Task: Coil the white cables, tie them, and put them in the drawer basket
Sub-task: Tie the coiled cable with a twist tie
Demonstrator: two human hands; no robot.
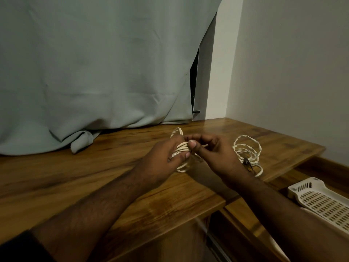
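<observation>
My left hand (pixel 166 155) grips a coiled white cable (pixel 182 148) above the wooden tabletop (pixel 94 167), fingers curled round the bundle. My right hand (pixel 213 150) meets it from the right, thumb and fingers pinching at the middle of the same coil; what it pinches is hidden between the fingers. A second white cable coil (pixel 247 152) lies on the table just right of my right hand, bound with a small dark tie (pixel 246 162). The white perforated drawer basket (pixel 321 199) sits low at the right in an open drawer.
A grey-green curtain (pixel 94 72) hangs behind the table and bunches on its back edge. A white wall (pixel 292 72) closes the right side. The table's right edge drops to the open wooden drawer (pixel 245 210) holding the basket.
</observation>
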